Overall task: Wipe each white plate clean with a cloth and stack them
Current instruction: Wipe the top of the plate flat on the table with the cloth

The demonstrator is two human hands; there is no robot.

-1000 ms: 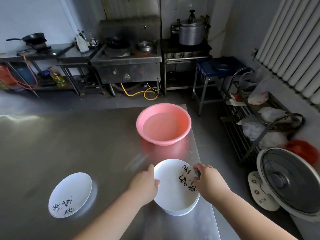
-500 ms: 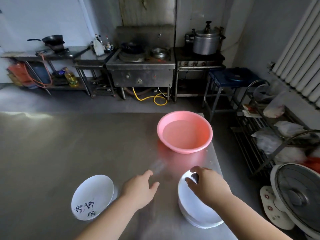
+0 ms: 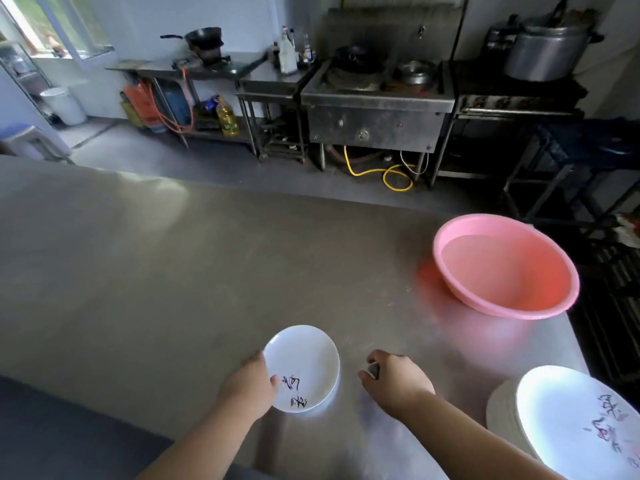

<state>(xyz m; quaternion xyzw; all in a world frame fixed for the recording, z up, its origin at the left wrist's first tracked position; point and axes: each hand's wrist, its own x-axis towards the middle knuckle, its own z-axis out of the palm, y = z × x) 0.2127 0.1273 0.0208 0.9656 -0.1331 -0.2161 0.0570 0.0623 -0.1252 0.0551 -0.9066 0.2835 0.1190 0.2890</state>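
Note:
A single white plate [image 3: 304,358] with dark and red markings lies on the steel table [image 3: 173,271] near the front edge. My left hand [image 3: 247,386] grips its left rim, thumb over the edge. My right hand [image 3: 394,379] hovers just right of that plate, apart from it, fingers curled round a small grey cloth [image 3: 374,369] that is mostly hidden in the hand. A stack of white plates [image 3: 568,420] stands at the table's right front corner, partly cut off by the frame.
A pink basin [image 3: 450,237] holding water sits at the table's right side, near the edge. Beyond the table are a steel stove [image 3: 377,112], a large pot [image 3: 547,53] and shelving. The table's right edge [image 3: 575,341] runs close to the stack.
My left hand has moved from the bare table to the single plate and taken its rim. My right hand has left the stack and come to just right of that plate. The view swung left.

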